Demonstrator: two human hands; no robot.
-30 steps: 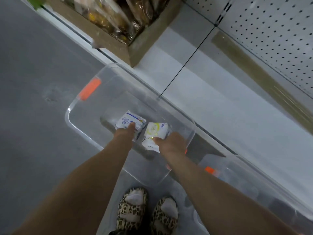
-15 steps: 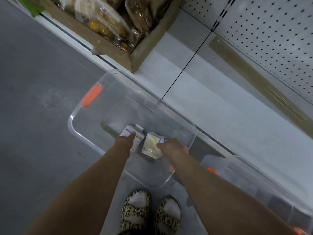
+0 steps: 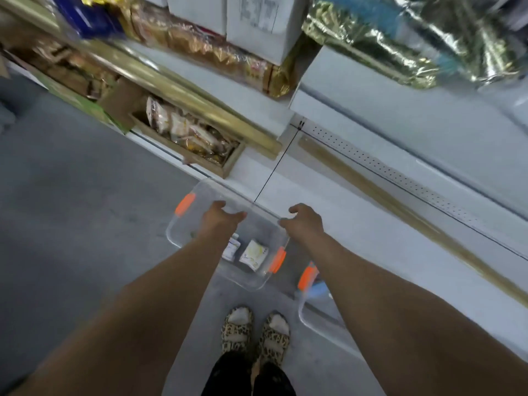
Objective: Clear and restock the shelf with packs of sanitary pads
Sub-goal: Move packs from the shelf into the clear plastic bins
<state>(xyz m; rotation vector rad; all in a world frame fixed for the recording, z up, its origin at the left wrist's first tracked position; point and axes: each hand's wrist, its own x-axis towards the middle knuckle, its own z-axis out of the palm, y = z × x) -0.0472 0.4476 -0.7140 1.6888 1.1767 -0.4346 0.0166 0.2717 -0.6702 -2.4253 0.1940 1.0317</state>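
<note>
Left hand and right hand hover apart, empty, over the clear bin; two packs lie toward its five o'clock end (likely staged for the two o'clock shelf).

Leopard-print slippers on my feet, grey floor. Wooden crate of snack bags ahead-left. White boxes and gold foil packs higher up.

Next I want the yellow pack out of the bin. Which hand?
Right, probably. The right hand and left hand are both empty above the bin, but the yellow pack lies toward the right side, uncovered, while the left forearm crosses over the other pack.
</note>
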